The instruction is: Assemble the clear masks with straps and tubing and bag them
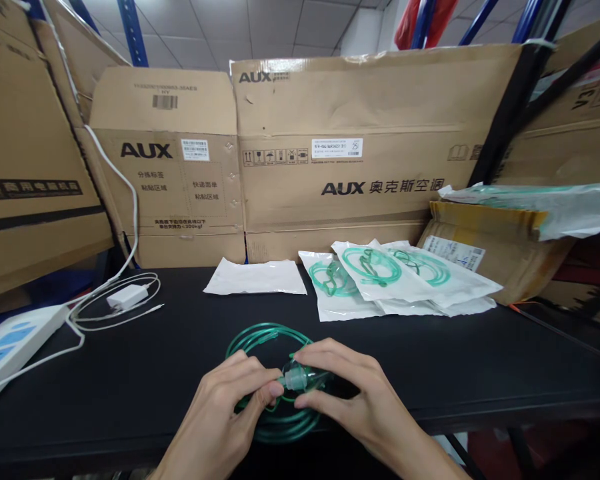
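Note:
Low over the front edge of the black table, my right hand (347,383) grips a clear green oxygen mask (300,378) by its body, thumb below and fingers above. My left hand (237,393) pinches the green tube connector at the mask's narrow end between thumb and forefinger. A coil of green tubing (260,330) lies on the table behind and beneath both hands. Part of the mask is hidden by my right fingers.
Sealed packets of green tubing (380,273) overlap at the back right, beside a cardboard box (510,247) topped by another packet. A white wrapper (255,277) lies at the back. To the left are a power strip (23,347), a white adapter (129,297) and cables.

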A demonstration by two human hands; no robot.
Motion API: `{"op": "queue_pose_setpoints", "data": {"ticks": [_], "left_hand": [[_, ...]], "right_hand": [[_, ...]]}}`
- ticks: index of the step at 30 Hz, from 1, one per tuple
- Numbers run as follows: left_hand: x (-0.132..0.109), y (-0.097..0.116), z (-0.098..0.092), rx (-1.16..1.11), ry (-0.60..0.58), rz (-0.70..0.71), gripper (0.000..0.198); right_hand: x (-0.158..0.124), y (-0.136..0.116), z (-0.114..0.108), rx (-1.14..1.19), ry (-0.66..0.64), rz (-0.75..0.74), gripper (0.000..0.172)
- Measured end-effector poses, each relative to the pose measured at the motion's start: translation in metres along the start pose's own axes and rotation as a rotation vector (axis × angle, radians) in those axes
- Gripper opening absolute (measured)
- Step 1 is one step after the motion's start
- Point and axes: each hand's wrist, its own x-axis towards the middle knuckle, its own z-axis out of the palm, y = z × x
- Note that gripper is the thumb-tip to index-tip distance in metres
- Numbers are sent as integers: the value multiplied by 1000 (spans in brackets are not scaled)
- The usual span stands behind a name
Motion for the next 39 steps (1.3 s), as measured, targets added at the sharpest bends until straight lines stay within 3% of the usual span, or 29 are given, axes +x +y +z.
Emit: {"op": "queue_pose_setpoints", "data": {"ticks": [14,27,39], "left_hand": [[1,1,-1,26,-19,-5,27],[-2,-1,0,12,-6,0,21],[2,7,3,43,92,27,19]], "right_hand": [[2,-3,1,-15,8,28,32],[2,-4,0,-13,6,60,34],[5,-11,-5,31,-54,253,29]]}}
